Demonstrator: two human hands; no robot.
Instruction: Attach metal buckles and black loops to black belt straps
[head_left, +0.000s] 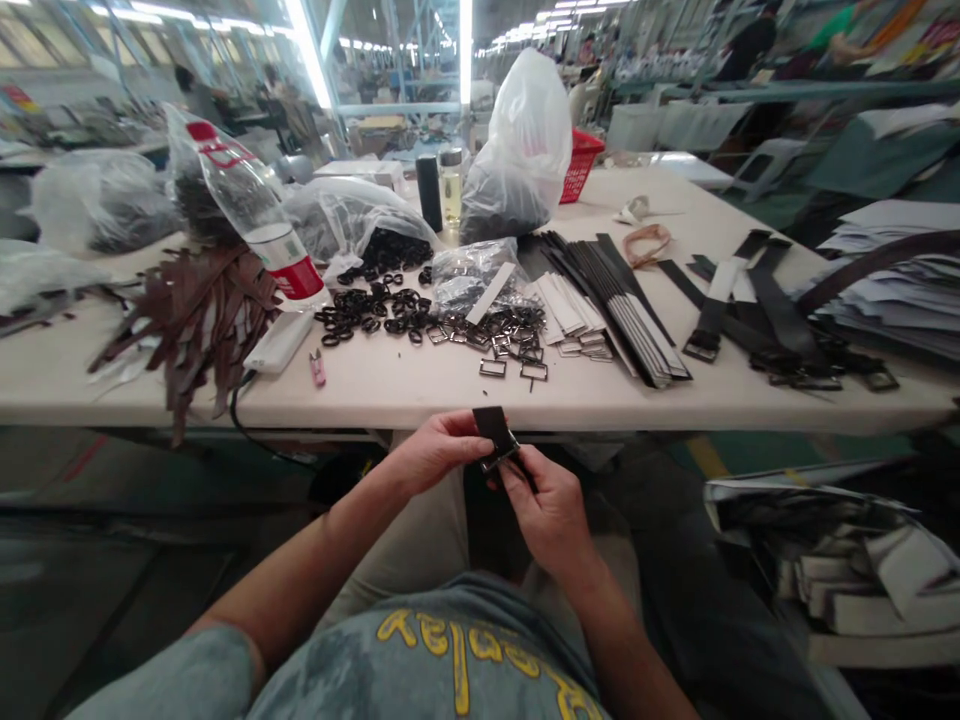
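Strips of brown, leathery stuff (199, 320) heap limply at the far left of the table (390, 392), as I see it through the head view. Next come pink snips (318, 368), then a scatter of small black loops (375, 310).

Below the table's front edge, the left hand (435, 452) has its thumb pressed toward its fingers, pinching a dark strap (490, 424). That strap is up in front of the table, over the lap. I judge it light, flat and fairly stiff, bendable but hardly fragile; I'd take it across its broad faces, as this thumb does. Against its lower part sits a metal buckle (501, 460); I can't make out how the strap passes it. I expect a rigid, smooth, slightly slippery frame, best held by its side bars. Loose buckles (517, 345) lie on the table behind.

The right hand (551, 500) has thumb and fingers closed at the buckle; I cannot tell whether they pinch metal, strap or both. Farther right I see bundled dark strips (600, 290), then dark straps (784, 310) with buckles at their near ends.
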